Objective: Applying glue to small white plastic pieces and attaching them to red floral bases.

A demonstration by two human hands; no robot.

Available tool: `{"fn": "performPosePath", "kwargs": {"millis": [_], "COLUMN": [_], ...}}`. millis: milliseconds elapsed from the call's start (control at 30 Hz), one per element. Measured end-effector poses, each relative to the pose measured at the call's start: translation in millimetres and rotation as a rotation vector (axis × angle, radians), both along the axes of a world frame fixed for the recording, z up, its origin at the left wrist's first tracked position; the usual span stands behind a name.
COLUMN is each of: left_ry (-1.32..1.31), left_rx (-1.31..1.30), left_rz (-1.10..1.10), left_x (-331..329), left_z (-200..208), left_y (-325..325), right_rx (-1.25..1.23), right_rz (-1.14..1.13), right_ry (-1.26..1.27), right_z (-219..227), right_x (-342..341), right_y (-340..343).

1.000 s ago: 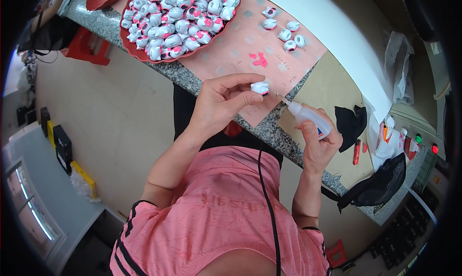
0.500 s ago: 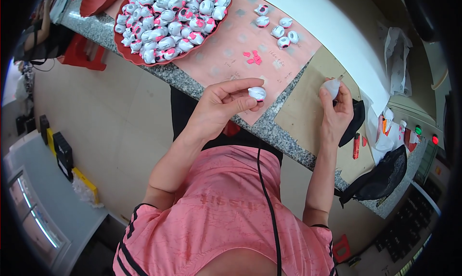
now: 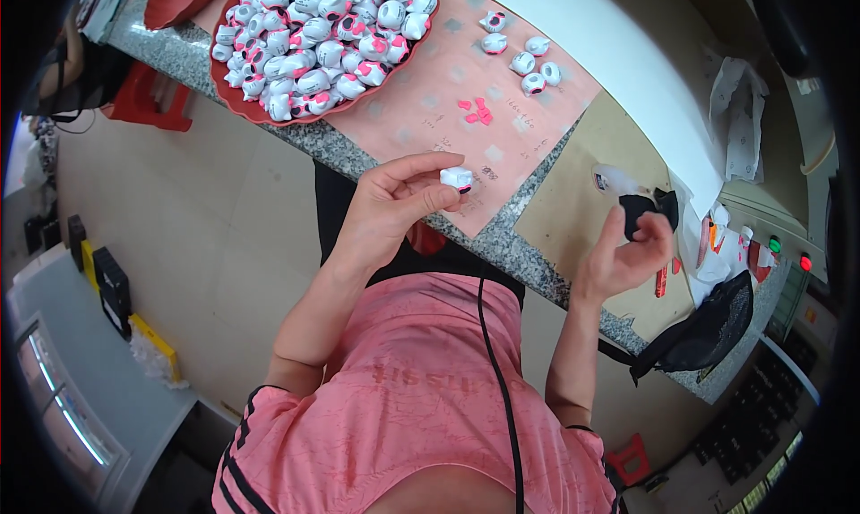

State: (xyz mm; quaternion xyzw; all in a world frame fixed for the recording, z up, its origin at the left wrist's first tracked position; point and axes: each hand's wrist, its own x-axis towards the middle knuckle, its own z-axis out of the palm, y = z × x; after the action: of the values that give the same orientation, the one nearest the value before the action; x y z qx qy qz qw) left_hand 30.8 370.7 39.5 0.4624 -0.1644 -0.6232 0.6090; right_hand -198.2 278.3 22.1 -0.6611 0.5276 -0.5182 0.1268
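Between the thumb and fingers of my left hand (image 3: 387, 208) is a small white cat-shaped figurine head (image 3: 456, 179) with pink and black at its lower edge. It is held above the front of a pink paper sheet (image 3: 421, 120). My right hand (image 3: 620, 259) is empty, its thumb and fingers apart, over the brown board (image 3: 573, 192). Just beyond it a translucent squeeze bottle (image 3: 616, 180) lies on the board. Small bright pink pieces (image 3: 476, 111) sit on the paper beyond my left hand. Several similar figurine heads (image 3: 522, 64) stand farther back.
A red scalloped tray (image 3: 313, 118) heaped with figurine heads stands at the left. Another red tray (image 3: 179, 2) lies beyond it. At right are black mesh fabric (image 3: 703, 326), a red lighter-like stick (image 3: 661, 281) and a panel with green and red lights (image 3: 788, 252). A black cable hangs down my front.
My right hand has let go of the squeeze bottle, which now lies on the board, and has drawn back toward me. My left hand has moved slightly left and turned the figurine head.
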Motion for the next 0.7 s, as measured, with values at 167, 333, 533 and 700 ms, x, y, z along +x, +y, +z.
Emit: {"fn": "performPosePath", "kwargs": {"millis": [167, 333, 533, 700], "left_ry": [0.012, 0.033, 0.022, -0.099], "left_rx": [0.019, 0.015, -0.008, -0.089], "left_rz": [0.043, 0.047, 0.051, 0.095], "left_x": [6, 11, 13, 7], "left_z": [-4, -2, -7, -4], "left_y": [6, 8, 6, -2], "right_rx": [-0.014, 0.158, 0.18, 0.581], "right_rz": [0.465, 0.725, 0.899, 0.82], "right_ry": [0.249, 0.43, 0.621, 0.142], "right_z": [21, 18, 28, 42], "right_x": [70, 101, 111, 91], "right_y": [-4, -49, -63, -22]}}
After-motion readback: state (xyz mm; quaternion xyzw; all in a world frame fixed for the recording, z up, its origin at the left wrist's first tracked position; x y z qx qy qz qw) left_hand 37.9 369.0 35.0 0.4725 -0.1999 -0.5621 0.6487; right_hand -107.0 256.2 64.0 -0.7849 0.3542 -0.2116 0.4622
